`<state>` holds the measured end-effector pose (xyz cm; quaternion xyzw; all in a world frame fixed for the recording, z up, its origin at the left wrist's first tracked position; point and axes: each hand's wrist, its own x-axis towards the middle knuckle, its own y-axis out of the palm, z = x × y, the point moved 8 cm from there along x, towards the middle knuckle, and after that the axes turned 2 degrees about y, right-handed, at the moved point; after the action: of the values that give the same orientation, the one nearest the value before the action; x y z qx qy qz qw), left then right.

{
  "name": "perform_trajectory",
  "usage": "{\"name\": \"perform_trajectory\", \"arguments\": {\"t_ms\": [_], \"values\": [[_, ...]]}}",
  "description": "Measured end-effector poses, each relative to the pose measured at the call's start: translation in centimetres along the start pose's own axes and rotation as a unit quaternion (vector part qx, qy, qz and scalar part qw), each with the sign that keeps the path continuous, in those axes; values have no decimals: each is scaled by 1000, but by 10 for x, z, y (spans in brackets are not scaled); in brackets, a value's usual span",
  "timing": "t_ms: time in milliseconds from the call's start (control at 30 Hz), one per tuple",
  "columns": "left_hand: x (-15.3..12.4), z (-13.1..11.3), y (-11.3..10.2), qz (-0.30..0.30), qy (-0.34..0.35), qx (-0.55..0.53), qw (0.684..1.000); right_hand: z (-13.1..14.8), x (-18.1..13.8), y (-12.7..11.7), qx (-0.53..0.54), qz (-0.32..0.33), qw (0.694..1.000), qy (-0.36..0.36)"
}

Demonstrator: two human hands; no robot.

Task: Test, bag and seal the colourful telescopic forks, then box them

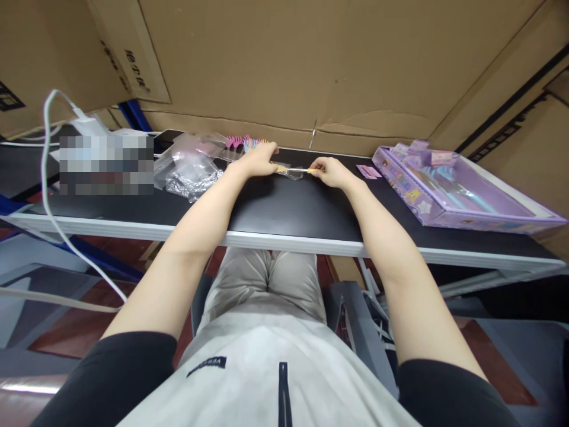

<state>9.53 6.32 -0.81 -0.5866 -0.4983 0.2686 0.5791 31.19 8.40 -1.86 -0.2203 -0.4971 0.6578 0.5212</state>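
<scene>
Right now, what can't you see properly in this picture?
All in the head view:
Left hand: some fingertips, hidden by the hand itself.
Thin stick: too small to tell what it is.
Far-left clutter: covered by pixel blocks.
Pink cards: print too small to read.
Left sleeve: cut off by the bottom edge.

Even, moderately bright light leaves a soft sheen on the black-topped bench (293, 207) and glints on the crumpled clear plastic wrapping (195, 184). Wide-angle distortion stretches the edges; pixelation masks a patch at left. The slim yellow-ended stick (300, 170) looks soft, perhaps motion-blurred.
</scene>
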Motion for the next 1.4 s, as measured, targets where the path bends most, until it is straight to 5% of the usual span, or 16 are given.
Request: {"name": "perform_trajectory", "arguments": {"t_ms": [133, 267, 400, 1400], "values": [[-5, 21, 0, 48, -32, 29, 998, -1, 1, -1, 6, -6, 1000, 4], [-4, 26, 0, 28, -31, 60, 997, 1, 1, -6, 18, -23, 999, -17], [-1, 20, 0, -3, -23, 83, 996, 3, 0, -8, 26, -34, 999, -22], [-6, -24, 6, 25, 27, 110, 993, 33, -4, -8, 34, -47, 996, -68]]}}
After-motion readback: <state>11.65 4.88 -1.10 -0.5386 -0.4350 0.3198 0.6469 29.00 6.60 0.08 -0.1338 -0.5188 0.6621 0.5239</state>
